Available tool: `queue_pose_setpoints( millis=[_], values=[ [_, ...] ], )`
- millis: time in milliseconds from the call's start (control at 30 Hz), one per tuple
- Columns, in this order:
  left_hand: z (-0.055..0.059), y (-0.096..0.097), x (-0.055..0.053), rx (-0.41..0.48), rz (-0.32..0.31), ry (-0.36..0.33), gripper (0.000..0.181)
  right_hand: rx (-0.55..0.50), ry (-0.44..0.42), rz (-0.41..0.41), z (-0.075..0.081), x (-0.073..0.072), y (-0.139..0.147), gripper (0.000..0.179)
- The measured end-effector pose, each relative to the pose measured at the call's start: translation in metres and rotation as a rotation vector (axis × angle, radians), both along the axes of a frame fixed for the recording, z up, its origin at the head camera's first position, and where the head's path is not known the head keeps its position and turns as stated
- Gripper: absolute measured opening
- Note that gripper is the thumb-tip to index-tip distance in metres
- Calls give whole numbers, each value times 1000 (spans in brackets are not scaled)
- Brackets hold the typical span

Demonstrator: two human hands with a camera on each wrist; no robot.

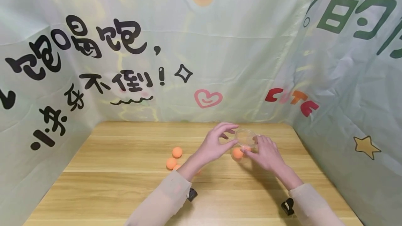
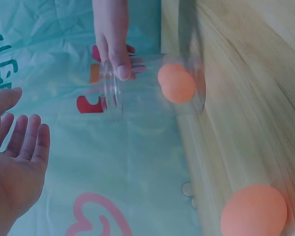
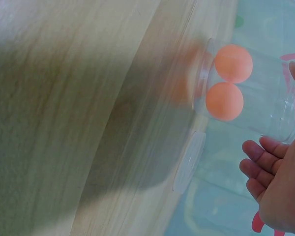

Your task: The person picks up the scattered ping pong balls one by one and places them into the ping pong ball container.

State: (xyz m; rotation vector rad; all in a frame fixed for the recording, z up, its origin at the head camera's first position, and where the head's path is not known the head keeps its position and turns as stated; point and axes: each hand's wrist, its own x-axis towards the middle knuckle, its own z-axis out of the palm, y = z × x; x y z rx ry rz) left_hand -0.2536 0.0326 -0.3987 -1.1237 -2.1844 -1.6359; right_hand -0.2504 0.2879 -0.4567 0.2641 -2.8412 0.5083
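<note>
A clear plastic jar (image 2: 146, 98) stands upright on the table with two orange balls (image 3: 224, 101) at its bottom. My right hand (image 1: 267, 152) grips the jar near its rim, the thumb on the near side and the fingers around the far side. To the left of the jar's mouth is my left hand (image 1: 216, 142), fingers spread and palm turned toward the jar. Nothing is in the left hand, and a gap shows between it and the jar in the left wrist view.
Several loose orange balls (image 1: 177, 152) lie on the wooden table (image 1: 119, 184) left of the jar, some partly hidden by the left forearm. A flat, clear round lid (image 3: 189, 162) lies beyond the jar. Printed cloth (image 1: 245, 62) hangs behind the table and along both sides.
</note>
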Motion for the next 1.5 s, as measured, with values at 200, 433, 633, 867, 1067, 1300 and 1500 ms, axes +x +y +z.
queue_pose_setpoints(
  millis=[200,433,633,867,1067,1300,1500],
  values=[
    [1,-12,9,33,8,10,48,-4,-18,-6,0,1,1,83],
    [-3,-32,18,71,50,-12,50,-8,-22,4,1,1,0,84],
    [-9,-48,26,88,90,-31,50,-7,-25,10,1,1,0,84],
    [-14,-69,32,96,135,-38,50,-10,-33,10,1,0,2,87],
    [-19,-84,35,84,173,-75,50,-18,-34,13,2,0,2,87],
    [-27,-99,35,58,203,-49,50,-17,-32,13,1,1,2,87],
    [-36,-113,32,1,229,-45,51,-25,-36,12,1,1,1,86]
  ],
)
